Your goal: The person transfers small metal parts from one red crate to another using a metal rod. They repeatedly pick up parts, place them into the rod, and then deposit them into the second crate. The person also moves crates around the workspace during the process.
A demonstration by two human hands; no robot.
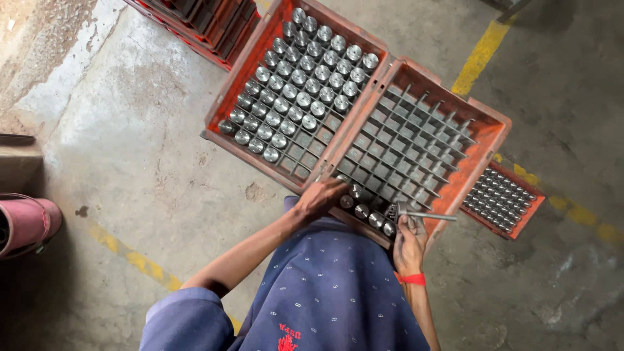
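A small shiny steel cylinder (355, 190) stands in a near-corner cell of the orange plastic crate with a grey divider grid (484, 140), among a short row of like pieces along the near edge. The left hand (318, 198) rests on that corner, fingers curled down over the cells; whether they pinch a piece I cannot tell. The right hand (408, 242), a red band at its wrist, has fingers wrapped round a slim grey metal tool (426, 214) lying over the crate's near wall. Just beside it, a second orange crate (234, 78) is nearly filled with cylinders. Both sit on the concrete floor (130, 149).
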